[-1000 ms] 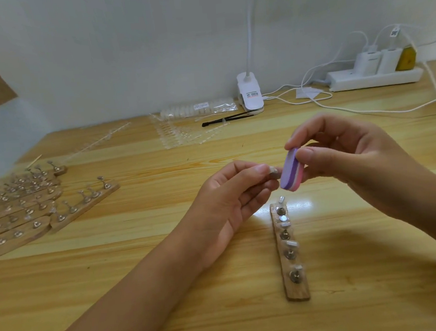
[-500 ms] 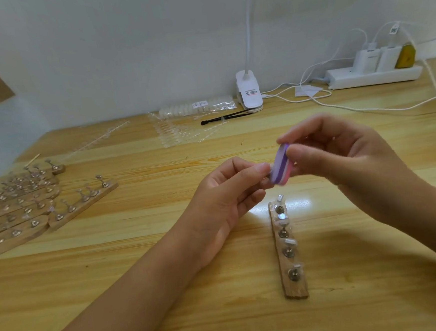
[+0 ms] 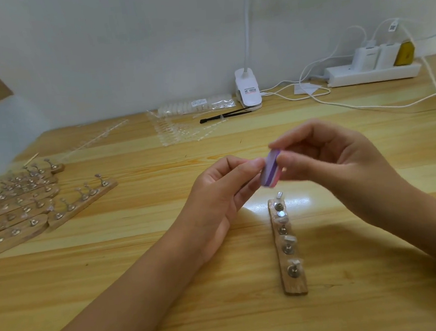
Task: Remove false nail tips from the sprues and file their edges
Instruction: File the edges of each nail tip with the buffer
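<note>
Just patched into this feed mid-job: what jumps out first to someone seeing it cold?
Mid-frame, the right hand holds a purple and pink file block against the pinched fingertips of the left hand; the nail tip they presumably pinch is too blurred to make out. Directly below lies a wooden strip of metal nail holders, with a pile of similar strips at the left of the table.

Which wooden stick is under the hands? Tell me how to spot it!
On the pale wooden table, find where the left hand and right hand meet. Just below them lies a short brown wooden strip studded with silver pegs. Unlike the similar strips heaped far left, it lies alone.
</note>
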Action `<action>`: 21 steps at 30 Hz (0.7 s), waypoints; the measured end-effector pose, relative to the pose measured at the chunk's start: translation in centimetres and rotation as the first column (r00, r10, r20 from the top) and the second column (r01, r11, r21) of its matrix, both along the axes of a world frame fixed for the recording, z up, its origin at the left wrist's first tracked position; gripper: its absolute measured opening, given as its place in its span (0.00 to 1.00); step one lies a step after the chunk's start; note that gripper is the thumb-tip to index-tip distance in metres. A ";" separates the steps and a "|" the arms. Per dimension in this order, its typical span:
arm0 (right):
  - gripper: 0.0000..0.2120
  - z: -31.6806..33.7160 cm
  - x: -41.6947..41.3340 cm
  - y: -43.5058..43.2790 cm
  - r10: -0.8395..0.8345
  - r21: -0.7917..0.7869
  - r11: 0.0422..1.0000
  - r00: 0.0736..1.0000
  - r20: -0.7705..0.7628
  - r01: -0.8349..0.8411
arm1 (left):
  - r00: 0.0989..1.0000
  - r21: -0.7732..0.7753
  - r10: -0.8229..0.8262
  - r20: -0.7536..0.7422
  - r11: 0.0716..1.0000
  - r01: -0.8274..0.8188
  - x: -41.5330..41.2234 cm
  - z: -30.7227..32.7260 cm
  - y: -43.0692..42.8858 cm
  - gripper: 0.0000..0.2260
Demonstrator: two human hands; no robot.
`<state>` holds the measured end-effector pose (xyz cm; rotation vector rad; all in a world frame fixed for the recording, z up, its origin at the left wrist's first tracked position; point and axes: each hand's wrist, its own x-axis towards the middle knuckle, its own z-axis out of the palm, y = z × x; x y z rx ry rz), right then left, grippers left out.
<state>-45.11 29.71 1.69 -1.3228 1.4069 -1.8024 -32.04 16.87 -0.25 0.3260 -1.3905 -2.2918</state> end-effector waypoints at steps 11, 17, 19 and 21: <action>0.11 -0.4 -0.2 -0.1 -0.044 -0.074 0.996 0.998 0.046 0.048 | 0.998 -0.009 0.057 0.014 0.998 -0.057 -0.1 0.0 0.1 0.03; 0.10 -0.6 -0.3 -0.3 -0.043 -0.097 0.994 0.998 0.042 0.047 | 0.998 -0.024 0.058 0.020 0.998 -0.057 -0.1 0.0 0.1 0.03; 0.10 -0.7 -0.2 -0.3 -0.021 -0.074 0.997 0.999 0.036 0.023 | 0.998 -0.034 0.065 0.024 0.997 -0.064 -0.2 -0.1 0.2 0.04; 0.10 -1.0 0.0 -0.4 0.003 -0.039 0.999 1.000 0.020 -0.002 | 0.997 -0.044 0.073 0.017 0.996 -0.073 -0.2 -0.1 0.2 0.04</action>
